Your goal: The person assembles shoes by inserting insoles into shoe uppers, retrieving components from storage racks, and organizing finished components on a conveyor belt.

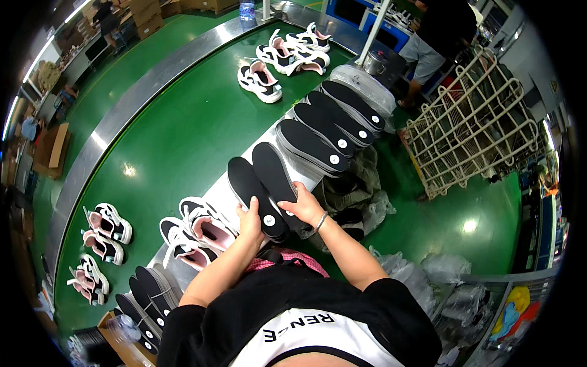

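A thick stack of black, foot-shaped insoles (246,182), marked at the near end with a round white sticker (269,220), is gripped by the left hand (249,220), its thumb laid on top and its fingers mostly hidden. By the right hand (304,206), above which a silver-coloured metal bracelet (321,221) is worn, a second black, foot-shaped insole piece (272,166) is pinched near its lower end, just right of the first; how many layers are held there cannot be told. Both are held over a narrow white work surface (221,197), where white-and-black lace-up shoes with pink linings (199,232) are set beside the left forearm. Farther along, more black insole stacks with white stickers (312,145) are lined up next to a clear plastic bag (367,85). On the flat green belt (177,128), edged by a curved grey metal rail (101,139), similar shoes (260,81) are grouped at the far end and the left. To the right, a cream-coloured wire rack (468,122) is seen near a person in grey shorts (425,61)
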`<state>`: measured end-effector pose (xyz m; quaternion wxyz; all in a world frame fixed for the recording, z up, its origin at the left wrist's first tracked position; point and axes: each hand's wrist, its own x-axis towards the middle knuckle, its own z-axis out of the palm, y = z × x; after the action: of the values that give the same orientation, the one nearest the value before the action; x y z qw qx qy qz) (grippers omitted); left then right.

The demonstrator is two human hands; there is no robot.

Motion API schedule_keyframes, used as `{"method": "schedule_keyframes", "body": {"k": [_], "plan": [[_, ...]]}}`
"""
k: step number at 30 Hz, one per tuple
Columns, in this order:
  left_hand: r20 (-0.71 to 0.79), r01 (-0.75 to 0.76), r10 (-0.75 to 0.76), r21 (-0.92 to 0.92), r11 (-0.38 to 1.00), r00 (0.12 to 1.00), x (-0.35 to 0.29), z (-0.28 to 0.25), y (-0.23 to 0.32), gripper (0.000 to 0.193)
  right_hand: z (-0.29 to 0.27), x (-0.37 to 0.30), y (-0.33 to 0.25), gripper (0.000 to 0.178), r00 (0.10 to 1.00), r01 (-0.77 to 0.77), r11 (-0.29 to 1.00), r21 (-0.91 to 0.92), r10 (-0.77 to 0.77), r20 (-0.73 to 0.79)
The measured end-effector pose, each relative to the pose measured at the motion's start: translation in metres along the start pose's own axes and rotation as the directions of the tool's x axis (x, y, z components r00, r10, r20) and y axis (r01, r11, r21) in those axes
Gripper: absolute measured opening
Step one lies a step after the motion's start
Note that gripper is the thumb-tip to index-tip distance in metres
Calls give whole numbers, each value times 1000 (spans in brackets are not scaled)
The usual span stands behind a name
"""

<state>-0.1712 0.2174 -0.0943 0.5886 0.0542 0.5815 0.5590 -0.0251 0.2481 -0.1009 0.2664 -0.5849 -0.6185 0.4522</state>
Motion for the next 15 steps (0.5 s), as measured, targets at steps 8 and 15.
{"method": "schedule_keyframes", "body": {"k": [8, 15], "plan": [[68, -286, 339, 703, 652, 938, 58, -48, -14, 57, 31, 1, 13, 62, 961, -98, 775, -624, -91, -263], [-51, 18, -4, 275, 961, 999, 48, -33, -8, 54, 41, -39, -5, 59, 972, -108, 970, -219, 57, -227]]}}
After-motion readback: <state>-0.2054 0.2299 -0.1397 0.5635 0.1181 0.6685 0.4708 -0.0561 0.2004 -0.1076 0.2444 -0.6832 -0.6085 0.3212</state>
